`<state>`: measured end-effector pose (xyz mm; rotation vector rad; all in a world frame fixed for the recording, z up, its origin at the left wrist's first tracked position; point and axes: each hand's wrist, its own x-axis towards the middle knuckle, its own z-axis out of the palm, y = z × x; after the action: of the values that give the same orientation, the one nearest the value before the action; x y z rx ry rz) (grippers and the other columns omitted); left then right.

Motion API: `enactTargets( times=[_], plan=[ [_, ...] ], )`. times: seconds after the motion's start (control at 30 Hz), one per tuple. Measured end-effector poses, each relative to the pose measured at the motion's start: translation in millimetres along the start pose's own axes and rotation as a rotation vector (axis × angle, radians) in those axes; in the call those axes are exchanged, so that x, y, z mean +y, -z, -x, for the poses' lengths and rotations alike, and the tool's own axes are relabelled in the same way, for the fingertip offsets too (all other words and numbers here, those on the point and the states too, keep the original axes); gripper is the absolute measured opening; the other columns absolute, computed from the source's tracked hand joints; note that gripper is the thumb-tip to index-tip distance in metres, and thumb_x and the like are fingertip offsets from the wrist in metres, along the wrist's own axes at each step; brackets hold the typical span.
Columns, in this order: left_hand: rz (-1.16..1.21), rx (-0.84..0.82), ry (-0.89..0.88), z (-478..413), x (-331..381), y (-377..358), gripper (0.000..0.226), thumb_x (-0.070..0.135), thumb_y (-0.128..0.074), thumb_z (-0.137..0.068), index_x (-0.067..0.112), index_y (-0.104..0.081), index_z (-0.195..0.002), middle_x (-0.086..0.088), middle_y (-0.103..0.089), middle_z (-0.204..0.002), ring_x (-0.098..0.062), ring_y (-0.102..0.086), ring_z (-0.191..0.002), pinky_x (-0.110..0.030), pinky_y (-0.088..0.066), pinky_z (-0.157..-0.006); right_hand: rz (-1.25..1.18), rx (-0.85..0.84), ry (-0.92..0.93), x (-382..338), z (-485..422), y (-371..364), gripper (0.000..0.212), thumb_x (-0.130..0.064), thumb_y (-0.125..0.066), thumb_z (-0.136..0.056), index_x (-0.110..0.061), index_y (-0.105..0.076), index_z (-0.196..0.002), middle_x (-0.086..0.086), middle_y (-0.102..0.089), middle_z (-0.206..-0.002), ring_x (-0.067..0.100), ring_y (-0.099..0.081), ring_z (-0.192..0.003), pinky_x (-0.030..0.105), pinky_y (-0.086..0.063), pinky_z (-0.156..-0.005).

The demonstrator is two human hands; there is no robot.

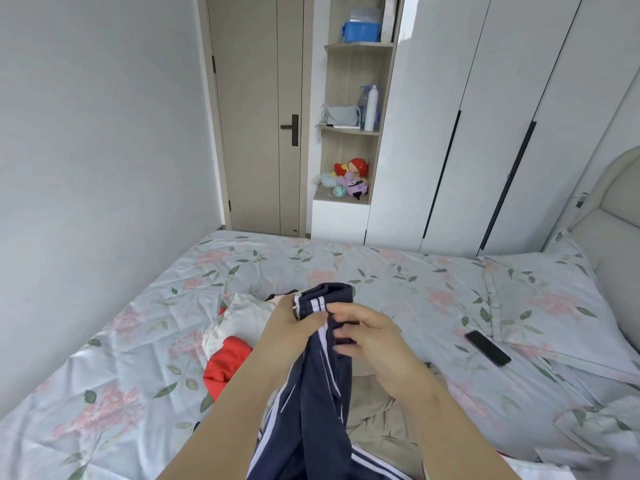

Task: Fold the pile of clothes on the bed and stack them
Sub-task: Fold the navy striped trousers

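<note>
Navy track trousers with white side stripes (311,393) hang lifted above the bed, bunched at the top. My left hand (287,327) grips the upper end of the fabric near the stripes. My right hand (367,332) pinches the same bunched end from the right, fingers curled into the cloth. Under and behind them lies the pile: a red garment (225,365), a floral pale piece (239,317) and a beige garment (377,420) spread on the floral bedsheet (138,341).
A black phone (487,348) lies on the sheet to the right, beside a floral pillow (554,299). A padded headboard (609,216) is at far right. Wardrobe doors (485,133), shelves with toys (349,178) and a door (259,116) stand beyond the bed.
</note>
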<state>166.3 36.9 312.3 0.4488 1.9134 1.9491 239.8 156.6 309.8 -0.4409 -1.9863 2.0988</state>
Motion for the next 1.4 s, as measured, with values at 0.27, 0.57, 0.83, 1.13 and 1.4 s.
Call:
enactTargets(
  times=[0.27, 0.57, 0.83, 1.13, 1.4],
  plan=[
    [0.346, -0.137, 0.073, -14, 11, 21, 0.018, -0.004, -0.044, -0.091, 0.007, -0.056, -0.1, -0.011, -0.069, -0.085, -0.018, -0.068, -0.071, -0.028, -0.056, -0.062, -0.3, -0.082, -0.103, -3, -9, 28, 0.072, -0.016, -0.082, -0.067, -0.017, -0.049, -0.13, 0.001, -0.066, -0.118, 0.019, -0.067, -0.101, 0.024, -0.055, -0.072],
    [-0.414, -0.234, -0.079, -30, 37, 43, 0.056, 0.012, -0.076, -0.077, 0.016, -0.047, -0.125, 0.003, -0.064, -0.113, -0.008, -0.062, -0.103, -0.027, -0.048, -0.094, -0.112, 0.095, 0.134, -36, -27, 30, 0.022, -0.005, -0.076, -0.075, -0.013, -0.07, -0.095, 0.002, -0.075, -0.091, 0.015, -0.071, -0.083, 0.022, -0.055, -0.066],
    [-0.936, -0.02, -0.234, -63, 102, 53, 0.023, 0.036, -0.062, -0.088, 0.018, -0.063, -0.103, 0.002, -0.064, -0.088, -0.021, -0.061, -0.084, -0.031, -0.048, -0.072, 0.808, 0.22, 0.226, -92, -46, 39, 0.014, -0.031, -0.066, -0.087, -0.018, -0.069, -0.091, -0.001, -0.07, -0.093, 0.02, -0.063, -0.089, 0.037, -0.053, -0.082],
    [-0.124, -0.203, 0.074, -58, 134, 49, 0.05, 0.046, -0.05, -0.092, 0.037, -0.032, -0.138, 0.008, -0.031, -0.148, -0.028, -0.071, -0.09, -0.042, -0.058, -0.066, 0.127, 0.029, 0.041, -133, -39, 26, 0.024, -0.043, -0.043, -0.098, -0.037, -0.047, -0.121, -0.011, -0.051, -0.117, 0.023, -0.068, -0.075, 0.037, -0.058, -0.062],
    [-0.077, 0.057, -0.253, -64, 212, 44, 0.039, 0.047, -0.055, -0.09, 0.013, -0.057, -0.109, -0.004, -0.07, -0.105, -0.02, -0.072, -0.071, -0.024, -0.055, -0.061, 0.05, 0.265, 0.387, -218, -42, 19, 0.024, -0.027, -0.064, -0.089, -0.012, -0.055, -0.073, 0.001, -0.04, -0.059, 0.008, -0.035, -0.042, 0.029, -0.051, -0.073]
  ],
)
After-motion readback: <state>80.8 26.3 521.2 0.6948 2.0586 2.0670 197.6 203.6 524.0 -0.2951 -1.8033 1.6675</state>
